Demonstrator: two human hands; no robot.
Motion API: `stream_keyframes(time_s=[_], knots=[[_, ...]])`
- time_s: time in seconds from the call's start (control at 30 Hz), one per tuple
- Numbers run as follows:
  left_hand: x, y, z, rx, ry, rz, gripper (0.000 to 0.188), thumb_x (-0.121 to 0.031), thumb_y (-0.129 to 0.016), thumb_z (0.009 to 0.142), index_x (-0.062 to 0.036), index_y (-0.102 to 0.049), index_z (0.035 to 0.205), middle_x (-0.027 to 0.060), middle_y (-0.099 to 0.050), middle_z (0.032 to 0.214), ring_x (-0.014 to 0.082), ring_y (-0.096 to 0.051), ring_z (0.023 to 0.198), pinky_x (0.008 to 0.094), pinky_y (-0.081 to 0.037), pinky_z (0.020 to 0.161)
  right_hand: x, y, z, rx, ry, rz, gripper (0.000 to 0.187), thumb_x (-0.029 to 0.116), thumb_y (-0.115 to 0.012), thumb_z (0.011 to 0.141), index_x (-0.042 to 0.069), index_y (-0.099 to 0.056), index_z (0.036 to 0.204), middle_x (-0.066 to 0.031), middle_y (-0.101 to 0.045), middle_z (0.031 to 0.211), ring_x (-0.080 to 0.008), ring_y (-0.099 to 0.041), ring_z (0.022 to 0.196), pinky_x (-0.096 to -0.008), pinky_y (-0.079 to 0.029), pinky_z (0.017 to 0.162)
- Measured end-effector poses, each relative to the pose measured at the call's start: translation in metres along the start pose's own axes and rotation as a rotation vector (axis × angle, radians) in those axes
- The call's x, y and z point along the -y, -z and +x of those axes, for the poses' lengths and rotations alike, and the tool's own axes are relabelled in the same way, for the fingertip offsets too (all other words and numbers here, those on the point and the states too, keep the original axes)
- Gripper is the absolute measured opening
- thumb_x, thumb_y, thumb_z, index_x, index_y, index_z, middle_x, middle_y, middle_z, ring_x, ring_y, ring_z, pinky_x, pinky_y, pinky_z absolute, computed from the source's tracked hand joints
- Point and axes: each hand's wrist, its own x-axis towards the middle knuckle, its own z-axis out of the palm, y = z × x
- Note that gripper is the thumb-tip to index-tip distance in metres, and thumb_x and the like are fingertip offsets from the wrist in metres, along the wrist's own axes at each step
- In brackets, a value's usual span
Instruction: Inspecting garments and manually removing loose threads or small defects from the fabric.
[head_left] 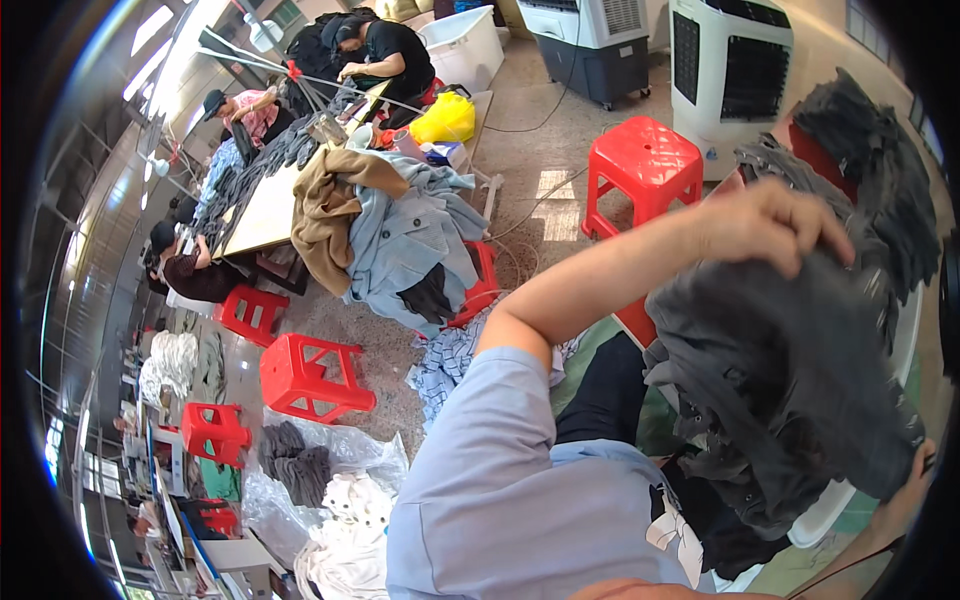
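Note:
A dark grey garment (835, 350) is stretched between my two hands, its near part blurred by motion. My left hand (775, 225) grips its upper edge with curled fingers. At the right rim of the view my right hand (912, 485) is closed on its lower corner; part of that hand is cut off by the dark rim. Beneath and beside the garment lies a heap of similar dark grey garments (715, 400), resting on or in a white tub (815, 515). More dark garments (850, 135) are piled beyond my left hand over something red.
Red plastic stools (645, 165) stand about the floor. Two air coolers (735, 85) are at the back. A table (265, 215) bears brown and light blue coats (410, 235). Several people work around it. Clothes in clear plastic (270, 510) lie at lower left.

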Motion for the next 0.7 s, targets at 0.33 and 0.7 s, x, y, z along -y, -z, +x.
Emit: stream_keyframes(time_s=[0.33,0.7], knots=[[0.089,-0.057,-0.066,0.208,0.343,-0.266,0.019,-0.014,-0.075,0.077,-0.0037,-0.065,0.065,0.0199,-0.045,0.146,0.0334,-0.041,0.134,0.0431,-0.031,0.110,0.044,-0.096,-0.008,0.341,0.005,0.349,0.030,0.026,-0.054,0.100,0.001,-0.054,0.116,-0.0034,-0.056,0.107,-0.0121,-0.056,0.099,-0.0264,-0.045,0.087],[0.056,-0.097,-0.021,0.234,0.572,-0.476,0.013,-0.011,-0.069,0.090,0.0009,-0.068,0.094,0.0006,-0.059,0.068,0.0057,-0.055,0.058,0.0222,-0.040,0.048,0.105,-0.133,-0.074,0.445,0.142,0.128,0.030,0.033,-0.066,0.086,0.009,-0.048,0.084,-0.0001,-0.052,0.077,-0.0068,-0.050,0.071,-0.0213,-0.040,0.064]])
